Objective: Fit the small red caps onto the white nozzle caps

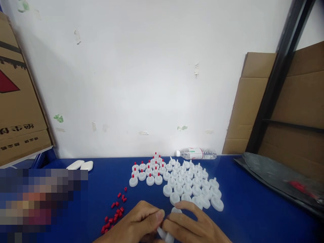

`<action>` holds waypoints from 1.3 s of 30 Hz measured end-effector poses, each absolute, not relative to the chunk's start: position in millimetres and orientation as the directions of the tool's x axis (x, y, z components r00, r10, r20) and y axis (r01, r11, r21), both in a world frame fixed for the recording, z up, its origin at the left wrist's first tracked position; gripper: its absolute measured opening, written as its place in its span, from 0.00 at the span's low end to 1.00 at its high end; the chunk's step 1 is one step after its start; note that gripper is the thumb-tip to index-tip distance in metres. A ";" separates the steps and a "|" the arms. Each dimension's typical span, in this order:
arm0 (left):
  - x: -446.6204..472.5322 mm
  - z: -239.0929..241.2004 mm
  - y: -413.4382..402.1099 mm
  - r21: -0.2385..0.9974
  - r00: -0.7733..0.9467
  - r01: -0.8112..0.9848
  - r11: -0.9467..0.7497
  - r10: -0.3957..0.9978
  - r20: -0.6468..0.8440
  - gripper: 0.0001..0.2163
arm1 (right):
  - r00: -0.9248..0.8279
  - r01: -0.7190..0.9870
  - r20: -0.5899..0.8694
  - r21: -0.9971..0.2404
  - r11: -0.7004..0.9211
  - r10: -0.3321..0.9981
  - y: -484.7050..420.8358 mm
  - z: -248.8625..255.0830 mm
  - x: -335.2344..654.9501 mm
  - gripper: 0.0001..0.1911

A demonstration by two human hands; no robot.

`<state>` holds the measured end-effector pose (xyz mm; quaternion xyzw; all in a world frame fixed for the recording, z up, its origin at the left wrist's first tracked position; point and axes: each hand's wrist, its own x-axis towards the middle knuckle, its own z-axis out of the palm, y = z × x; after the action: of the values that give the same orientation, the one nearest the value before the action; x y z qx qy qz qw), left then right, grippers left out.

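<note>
At the near edge of the table my left hand [141, 221] and my right hand [193, 221] meet, both with curled fingers. Between them shows part of a white plastic spout cap [165, 235], gripped by my right hand; the rest is hidden. My left thumb presses against its index finger, and whatever it pinches is covered. Just beyond my right fingers is another white round cap [176, 210], partly hidden. Loose small red tips [117, 212] lie left of my left hand. Ahead are bare white spout caps [187, 180] and, left of them, spout caps with red tips [150, 179].
A clear plastic bottle [196, 153] lies along the wall. Two white rounded objects [86, 165] sit at the back left of the blue table [83, 202]. A dark plastic bag [273, 179] with something red covers the right side. Cardboard [22, 101] stands at left and right.
</note>
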<state>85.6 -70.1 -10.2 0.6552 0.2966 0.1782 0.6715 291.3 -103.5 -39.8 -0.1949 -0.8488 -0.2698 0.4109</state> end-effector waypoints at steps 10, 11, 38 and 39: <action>79.1 -24.5 -70.4 0.928 0.607 0.240 0.285 0.702 -0.373 0.29 | -0.594 0.603 0.799 0.365 0.710 0.094 -100.0 -49.9 291.4 0.19; 80.2 -23.7 -69.8 0.924 0.605 0.216 0.316 0.699 -0.380 0.28 | -0.604 0.600 0.790 0.366 0.711 0.103 -100.9 -49.2 291.5 0.19; 48.6 -4.8 -38.5 0.030 0.639 0.768 -0.639 0.769 0.009 0.13 | -0.793 0.586 0.398 0.288 0.758 0.461 -92.0 -34.8 307.7 0.23; 48.1 -5.5 -37.6 0.025 0.638 0.770 -0.638 0.770 0.012 0.13 | -0.792 0.587 0.395 0.285 0.758 0.465 -91.7 -35.3 307.7 0.24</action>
<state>48.1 -37.6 -5.5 0.9049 0.4254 0.0105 0.0086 307.7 -91.7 -35.3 -0.2843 -0.9252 -0.2005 0.1518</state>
